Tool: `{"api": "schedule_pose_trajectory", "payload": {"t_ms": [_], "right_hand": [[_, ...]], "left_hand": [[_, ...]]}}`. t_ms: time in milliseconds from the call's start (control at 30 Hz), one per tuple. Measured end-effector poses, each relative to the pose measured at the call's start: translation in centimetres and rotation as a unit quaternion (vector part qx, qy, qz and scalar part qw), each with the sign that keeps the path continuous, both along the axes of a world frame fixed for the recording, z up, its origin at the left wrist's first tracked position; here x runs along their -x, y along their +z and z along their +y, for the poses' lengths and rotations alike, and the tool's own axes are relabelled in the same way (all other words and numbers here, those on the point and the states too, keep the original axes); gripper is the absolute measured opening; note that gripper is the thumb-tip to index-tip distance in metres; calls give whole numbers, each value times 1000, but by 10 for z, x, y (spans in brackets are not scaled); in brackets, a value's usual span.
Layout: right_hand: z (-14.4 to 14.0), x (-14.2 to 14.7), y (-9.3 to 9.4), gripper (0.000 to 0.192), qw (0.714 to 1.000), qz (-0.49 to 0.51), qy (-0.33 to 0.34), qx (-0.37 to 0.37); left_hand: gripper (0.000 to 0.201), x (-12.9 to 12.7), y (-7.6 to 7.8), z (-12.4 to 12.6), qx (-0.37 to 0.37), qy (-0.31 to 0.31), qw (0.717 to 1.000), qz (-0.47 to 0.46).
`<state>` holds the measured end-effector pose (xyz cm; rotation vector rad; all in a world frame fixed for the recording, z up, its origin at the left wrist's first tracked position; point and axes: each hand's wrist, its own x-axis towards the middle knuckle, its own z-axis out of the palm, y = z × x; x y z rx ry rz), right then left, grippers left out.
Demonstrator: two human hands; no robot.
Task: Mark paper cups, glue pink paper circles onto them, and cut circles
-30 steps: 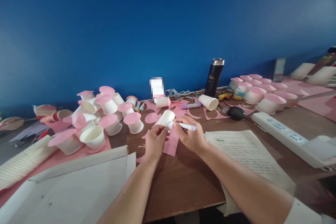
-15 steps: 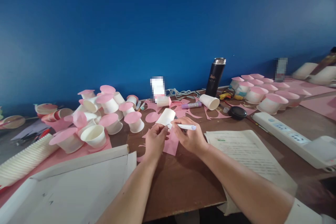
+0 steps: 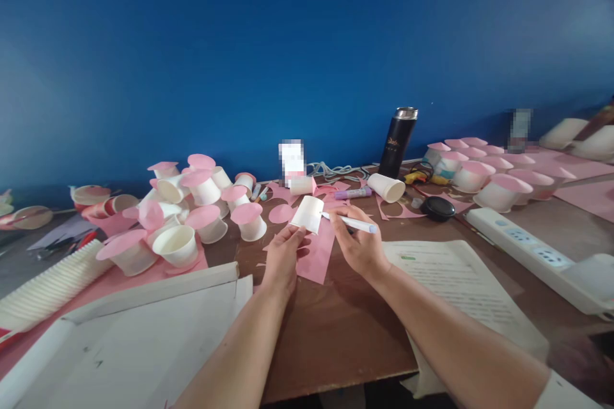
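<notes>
Left hand [image 3: 282, 257] grips a white paper cup [image 3: 307, 213] raised just above the tabletop [image 3: 336, 326]; right hand [image 3: 361, 244] pinches a white pen [image 3: 349, 222], tip touching the cup's side. Judged step: marking the cup, calling next for a steady cup and light pen pressure.

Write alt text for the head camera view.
Left hand holds a white paper cup while right hand touches a pen to it, above pink paper on a brown table crowded with pink-topped cups.
</notes>
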<state>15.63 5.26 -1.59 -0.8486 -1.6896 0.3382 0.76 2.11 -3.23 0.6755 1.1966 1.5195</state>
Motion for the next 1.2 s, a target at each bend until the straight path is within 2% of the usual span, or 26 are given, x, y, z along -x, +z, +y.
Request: {"api": "schedule_pose_trajectory", "payload": {"t_ms": [333,667,1200], "right_hand": [[-4,2,-2,14,998,-43,32,13],[-3,2,-4,13,997,-73,8,12],[-2,1,-4,14,997,-69,19,-9]], "left_hand": [[29,-1,-1,1,-5,-1,998,57],[28,-2,-1,1,-13,-7,997,82],[25,-1,0,0,-16,-6,994,108]]}}
